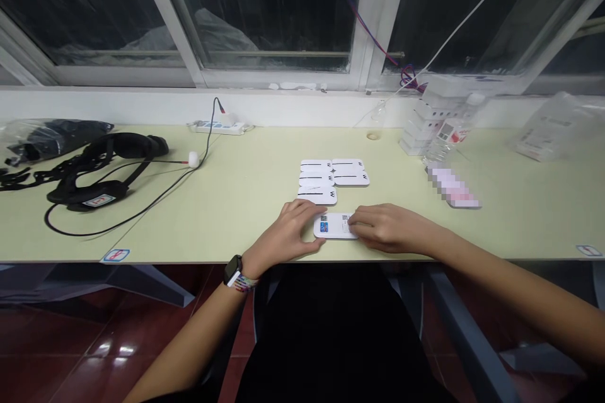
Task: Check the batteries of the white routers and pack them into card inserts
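A flat white rounded device (334,232) with a blue label and printed codes on its upper face lies near the table's front edge. Around its left end, my left hand (290,230) grips the long edges between thumb and fingers. My right hand (385,227) has its fingers bunched together over the right end, fingertips at a small printed label; whether something is pinched in them is hidden. Just beyond lie several similar white devices (317,194), each with a dark line and a black mark, set in two columns.
A phone-like object (452,187), partly pixelated, lies right, before a plastic bottle (447,138) and stacked white boxes (416,129). A black headset (101,179) with its cable lies left. A power strip (220,128) sits at the back, a plastic bag (543,132) far right.
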`<state>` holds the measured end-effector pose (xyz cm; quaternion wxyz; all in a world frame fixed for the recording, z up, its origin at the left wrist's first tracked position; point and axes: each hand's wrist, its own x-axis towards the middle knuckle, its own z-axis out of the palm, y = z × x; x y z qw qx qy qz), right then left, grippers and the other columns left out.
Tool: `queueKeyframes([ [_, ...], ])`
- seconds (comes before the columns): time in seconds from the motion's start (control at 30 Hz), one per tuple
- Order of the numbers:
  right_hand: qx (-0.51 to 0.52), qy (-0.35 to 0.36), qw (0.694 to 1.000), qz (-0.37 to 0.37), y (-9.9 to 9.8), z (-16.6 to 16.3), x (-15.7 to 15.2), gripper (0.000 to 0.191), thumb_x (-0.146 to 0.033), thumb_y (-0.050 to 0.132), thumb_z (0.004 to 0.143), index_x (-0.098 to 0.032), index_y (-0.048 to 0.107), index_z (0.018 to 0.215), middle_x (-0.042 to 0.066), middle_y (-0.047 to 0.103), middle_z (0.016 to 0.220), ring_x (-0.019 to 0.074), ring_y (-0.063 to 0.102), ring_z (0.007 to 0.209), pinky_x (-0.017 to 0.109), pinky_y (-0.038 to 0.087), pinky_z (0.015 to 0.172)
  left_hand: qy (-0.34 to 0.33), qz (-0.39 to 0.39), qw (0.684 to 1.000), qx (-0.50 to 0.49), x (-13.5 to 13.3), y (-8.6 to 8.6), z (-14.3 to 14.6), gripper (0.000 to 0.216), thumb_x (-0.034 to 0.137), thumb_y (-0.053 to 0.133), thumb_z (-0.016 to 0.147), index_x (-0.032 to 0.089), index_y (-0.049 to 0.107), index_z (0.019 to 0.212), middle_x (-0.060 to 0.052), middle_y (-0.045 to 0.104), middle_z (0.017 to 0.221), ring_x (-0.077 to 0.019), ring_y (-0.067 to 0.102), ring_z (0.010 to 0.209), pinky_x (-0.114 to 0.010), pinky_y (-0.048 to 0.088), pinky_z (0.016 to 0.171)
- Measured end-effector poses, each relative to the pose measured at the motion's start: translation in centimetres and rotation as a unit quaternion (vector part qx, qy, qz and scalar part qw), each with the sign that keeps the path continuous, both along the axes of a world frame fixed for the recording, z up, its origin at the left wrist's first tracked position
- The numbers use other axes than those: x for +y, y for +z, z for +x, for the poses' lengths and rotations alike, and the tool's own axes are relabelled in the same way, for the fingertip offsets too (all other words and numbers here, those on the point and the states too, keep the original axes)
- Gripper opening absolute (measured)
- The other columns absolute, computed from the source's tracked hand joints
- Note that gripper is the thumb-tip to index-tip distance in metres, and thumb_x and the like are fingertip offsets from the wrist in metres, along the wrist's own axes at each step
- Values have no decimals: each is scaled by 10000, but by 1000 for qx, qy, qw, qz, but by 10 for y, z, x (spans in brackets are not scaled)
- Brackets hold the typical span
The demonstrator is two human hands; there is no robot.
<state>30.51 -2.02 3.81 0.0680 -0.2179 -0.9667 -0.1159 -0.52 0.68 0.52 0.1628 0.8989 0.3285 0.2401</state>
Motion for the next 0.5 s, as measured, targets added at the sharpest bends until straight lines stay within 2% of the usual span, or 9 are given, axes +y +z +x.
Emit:
queueKeyframes([
  [0.27, -12, 7, 1000, 0, 2, -2, 1, 171, -86, 538, 1080, -165, 688, 1101, 125, 750, 1062, 228, 676, 870, 352, 518, 703, 6, -6, 1000, 6, 1, 0, 0, 599, 333, 783, 954, 299, 600, 1523, -89, 682, 1436, -355, 576, 1394, -547, 480, 1198],
  [0.4, -7, 21, 1000, 8, 2, -4, 3, 231, -41, 527, 1073, -181, 690, 1160, 135, 760, 1144, 250, 710, 999, 368, 568, 772, -4, 8, 1000, -1, 2, 0, 0, 623, 319, 786, 942, 304, 598, 1535, -75, 711, 1424, -340, 626, 1352, -540, 461, 1200],
  [0.5, -13, 25, 1000, 10, 1, -6, 3, 273, -35, 543, 1064, -195, 682, 1236, 140, 760, 1206, 260, 726, 1056, 362, 590, 760, -7, 6, 1000, -8, 2, 2, 0, 662, 314, 784, 936, 334, 579, 1565, -66, 712, 1429, -341, 638, 1347, -544, 465, 1195],
])
